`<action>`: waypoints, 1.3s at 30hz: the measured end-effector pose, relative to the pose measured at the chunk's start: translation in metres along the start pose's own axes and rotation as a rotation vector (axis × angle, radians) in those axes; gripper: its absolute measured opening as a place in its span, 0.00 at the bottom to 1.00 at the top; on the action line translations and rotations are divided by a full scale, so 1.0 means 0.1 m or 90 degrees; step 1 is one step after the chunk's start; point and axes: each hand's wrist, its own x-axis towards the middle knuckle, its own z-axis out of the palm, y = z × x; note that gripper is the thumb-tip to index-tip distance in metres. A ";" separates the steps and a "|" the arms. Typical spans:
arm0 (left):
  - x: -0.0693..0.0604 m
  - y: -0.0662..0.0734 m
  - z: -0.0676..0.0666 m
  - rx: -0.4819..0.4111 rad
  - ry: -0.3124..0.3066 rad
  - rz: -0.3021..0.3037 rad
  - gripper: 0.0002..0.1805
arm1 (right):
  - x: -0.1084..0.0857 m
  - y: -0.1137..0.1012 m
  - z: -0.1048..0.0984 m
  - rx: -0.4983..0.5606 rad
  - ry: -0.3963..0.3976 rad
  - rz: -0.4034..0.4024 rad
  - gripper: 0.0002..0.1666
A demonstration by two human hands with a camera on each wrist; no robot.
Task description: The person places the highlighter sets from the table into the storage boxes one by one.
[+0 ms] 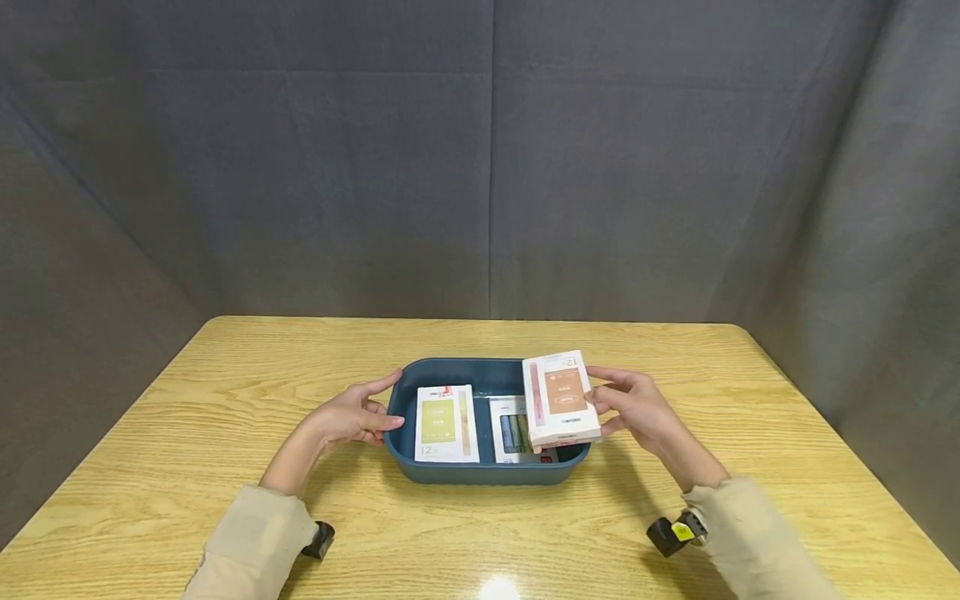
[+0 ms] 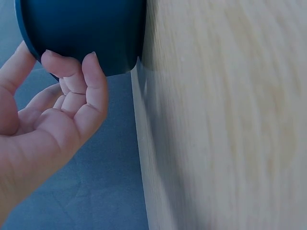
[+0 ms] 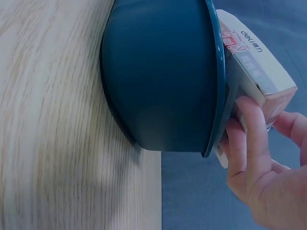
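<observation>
A dark blue plastic basin [image 1: 487,473] stands on the table. At its left end my left hand [image 1: 358,412] grips the rim; in the left wrist view the curled fingers touch the outer wall. My right hand [image 1: 630,404] pinches a white box with an orange-brown label [image 1: 558,396] by its right side, tilted above the basin's right end. In the right wrist view this box [image 3: 268,72] is just past the rim. Inside the basin, a white box with a yellow-green label [image 1: 447,425] lies at the left. A box with a window showing coloured sticks [image 1: 510,429] lies partly hidden under the held box.
The wooden table [image 1: 480,533] spreads around the basin, with its far edge behind it. Grey curtains [image 1: 480,167] hang at the back and both sides. A black wrist camera [image 1: 667,535] sits at the right wrist, another [image 1: 320,540] at the left.
</observation>
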 end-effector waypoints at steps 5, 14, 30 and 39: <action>-0.01 0.00 0.01 0.000 0.003 -0.002 0.44 | 0.01 0.00 0.06 -0.025 0.002 0.003 0.33; -0.01 0.00 0.01 -0.002 0.005 -0.005 0.44 | 0.03 0.01 0.16 -0.072 -0.017 -0.014 0.33; -0.02 0.01 0.00 0.010 0.000 0.010 0.45 | 0.07 -0.01 0.32 -0.199 -0.010 -0.006 0.29; -0.02 0.01 0.00 0.006 0.002 0.001 0.45 | 0.06 -0.01 0.39 -0.279 0.015 -0.029 0.27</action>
